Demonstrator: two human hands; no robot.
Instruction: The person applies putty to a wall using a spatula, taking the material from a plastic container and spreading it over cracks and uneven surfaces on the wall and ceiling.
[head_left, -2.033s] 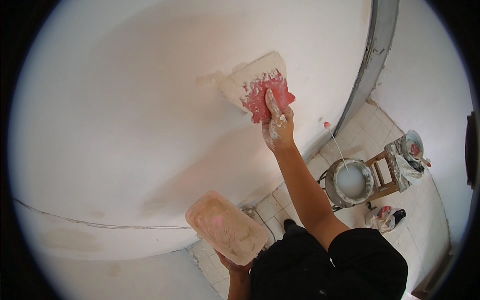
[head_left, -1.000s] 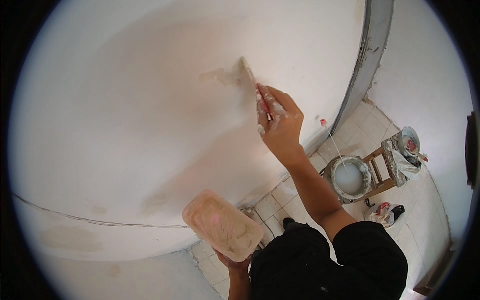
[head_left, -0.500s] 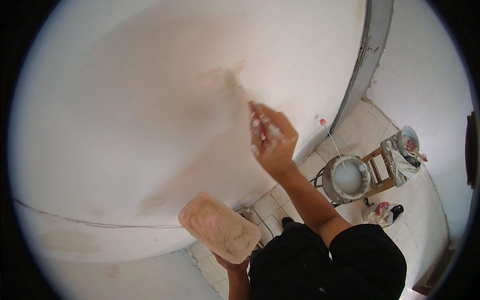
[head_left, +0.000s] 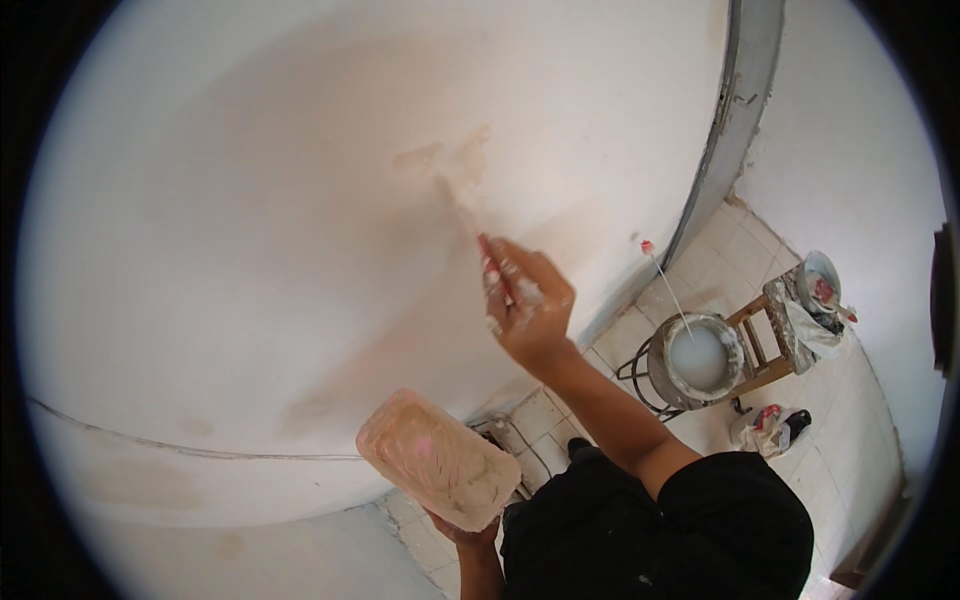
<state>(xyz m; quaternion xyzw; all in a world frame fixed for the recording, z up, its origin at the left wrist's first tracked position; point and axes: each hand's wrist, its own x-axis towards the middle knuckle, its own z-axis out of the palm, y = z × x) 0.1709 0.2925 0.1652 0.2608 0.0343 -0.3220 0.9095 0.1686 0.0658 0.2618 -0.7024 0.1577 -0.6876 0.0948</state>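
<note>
My right hand (head_left: 533,303), flecked with white, is closed around a slim red-handled tool (head_left: 489,262). Its pale head points up and left against the white wall (head_left: 250,250); blur hides whether it is a brush or a scraper. A damp-looking beige patch (head_left: 462,158) marks the wall just above the tool's tip. Lower down, my left hand (head_left: 468,527) supports a pinkish rectangular tub (head_left: 438,460) from beneath, with most of its fingers hidden. Smeared beige and pink stuff coats the tub's face.
To the right, a bucket of whitish liquid (head_left: 698,360) with a thin stick in it rests on a black metal stand. Beside it a wooden stool (head_left: 765,375) carries a smaller bucket (head_left: 820,270). A plastic bag (head_left: 765,430) lies on the tiled floor. A grey door frame (head_left: 735,130) bounds the wall.
My right hand and its tool have moved down and slightly left along the wall. More of the beige patch shows now. The tub has barely moved.
</note>
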